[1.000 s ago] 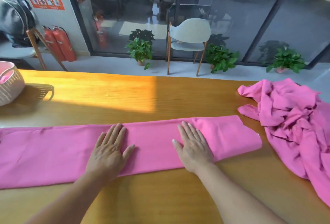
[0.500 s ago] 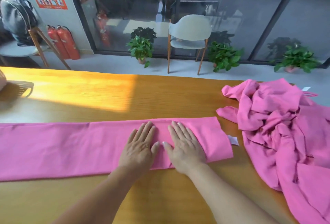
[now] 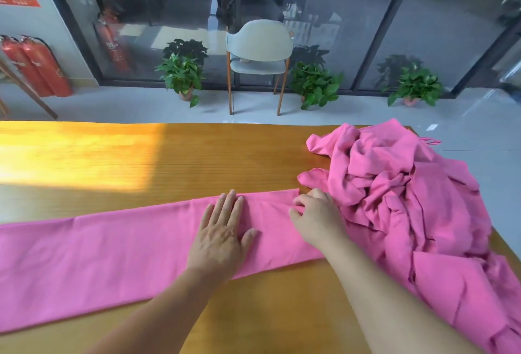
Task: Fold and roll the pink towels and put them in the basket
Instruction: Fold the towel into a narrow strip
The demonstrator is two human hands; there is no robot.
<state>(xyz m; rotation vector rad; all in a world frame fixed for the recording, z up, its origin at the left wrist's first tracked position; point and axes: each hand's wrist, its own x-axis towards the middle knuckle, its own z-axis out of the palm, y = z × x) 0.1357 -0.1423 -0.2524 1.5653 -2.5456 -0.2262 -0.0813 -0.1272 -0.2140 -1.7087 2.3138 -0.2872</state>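
Note:
A pink towel (image 3: 112,255), folded into a long flat strip, lies across the wooden table (image 3: 197,162) from the left edge of view to the middle. My left hand (image 3: 222,232) presses flat on the strip near its right end, fingers straight. My right hand (image 3: 315,218) is at the strip's right end with its fingers curled, pinching the towel's edge. A crumpled heap of pink towels (image 3: 408,198) lies right beside that hand on the table's right side. The basket is out of view.
Beyond the table's far edge stand a grey chair (image 3: 259,52), three potted plants (image 3: 181,74) and a glass wall. Red fire extinguishers (image 3: 36,66) stand at the left. Sunlight falls on the table's far left.
Both hands have slid right along the strip. The right hand went from lying flat to pinching the strip's right end. My view has turned right, and the basket has left the frame.

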